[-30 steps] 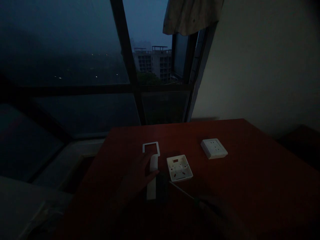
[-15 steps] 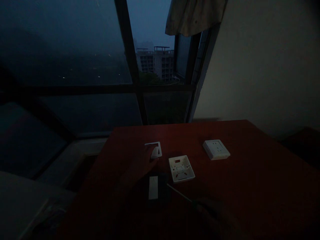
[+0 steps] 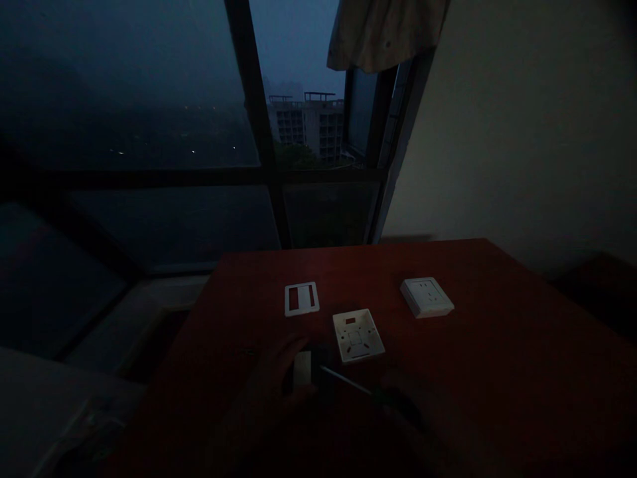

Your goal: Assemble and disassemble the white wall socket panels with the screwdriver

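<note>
In the dim light my left hand [image 3: 271, 378] curls around a switch panel, a dark square piece with a white rocker strip [image 3: 302, 368] on it. Its fingers lie above and its thumb below the strip. A screwdriver [image 3: 348, 380] is held in my right hand [image 3: 413, 408], its thin metal shaft pointing left with the tip close to the dark piece. Just beyond them sits an open white back box [image 3: 358, 335], hollow side up. A white frame [image 3: 287, 301] lies farther back, with a white strip [image 3: 302, 299] inside its opening.
A white wall socket [image 3: 426, 297] rests at the back right of the reddish-brown table [image 3: 472, 345]. Small dark bits [image 3: 247, 351], too dim to identify, lie left of my left hand. Windows [image 3: 174, 219] and a pale wall [image 3: 497, 146] border the table.
My left hand has let go of the white strip, leaving it in the frame, and come back toward me to the switch panel. The screwdriver has shifted slightly left.
</note>
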A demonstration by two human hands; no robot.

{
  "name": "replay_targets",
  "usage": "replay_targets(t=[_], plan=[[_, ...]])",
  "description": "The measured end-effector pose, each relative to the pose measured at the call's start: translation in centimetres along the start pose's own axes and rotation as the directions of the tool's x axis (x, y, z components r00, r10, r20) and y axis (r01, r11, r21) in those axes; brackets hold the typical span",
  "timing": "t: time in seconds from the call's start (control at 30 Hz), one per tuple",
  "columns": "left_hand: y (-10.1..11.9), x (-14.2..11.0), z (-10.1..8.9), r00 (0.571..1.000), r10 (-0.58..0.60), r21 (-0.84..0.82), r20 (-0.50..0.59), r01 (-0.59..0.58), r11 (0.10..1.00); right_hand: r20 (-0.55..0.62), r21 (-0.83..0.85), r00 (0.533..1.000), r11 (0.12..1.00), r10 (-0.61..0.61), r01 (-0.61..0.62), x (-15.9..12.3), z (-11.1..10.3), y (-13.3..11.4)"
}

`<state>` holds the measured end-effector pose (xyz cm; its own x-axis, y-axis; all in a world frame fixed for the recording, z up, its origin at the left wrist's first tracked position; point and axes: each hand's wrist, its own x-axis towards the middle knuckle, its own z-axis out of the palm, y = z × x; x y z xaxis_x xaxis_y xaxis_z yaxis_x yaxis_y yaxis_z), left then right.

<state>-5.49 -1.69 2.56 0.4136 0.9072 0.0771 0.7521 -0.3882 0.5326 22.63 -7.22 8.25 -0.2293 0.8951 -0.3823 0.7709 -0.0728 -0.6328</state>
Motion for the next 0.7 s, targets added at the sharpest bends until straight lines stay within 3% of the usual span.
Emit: replay_targets(t=[0.27,0.5,0.6,0.7], plan=[[0.5,-0.7,0.7,0.999,-0.035,-0.063,-0.018,0.034,0.997,-0.012,-0.193,0.978,0.96,-0.208,0.201,0.2,-1.4,-2.5],[0.3,-0.6,2.0,0.999,-0.003,-0.025,-0.039,0.002,1.0,0.049,-0.423,0.976,0.881,-0.211,0.211,0.5,-1.4,-4.7],[0.2,-0.5,2.2,0.999,0.017,-0.014,-0.044,-0.018,1.0,0.066,-0.363,0.976,0.906,-0.209,0.219,0.7,-2.9,-5.1],[0.2,-0.3,2.1,0.998,0.031,-0.01,-0.049,-0.032,0.999,0.063,-0.162,0.962,0.949,-0.264,0.271,1.3,-4.3,-4.4]])
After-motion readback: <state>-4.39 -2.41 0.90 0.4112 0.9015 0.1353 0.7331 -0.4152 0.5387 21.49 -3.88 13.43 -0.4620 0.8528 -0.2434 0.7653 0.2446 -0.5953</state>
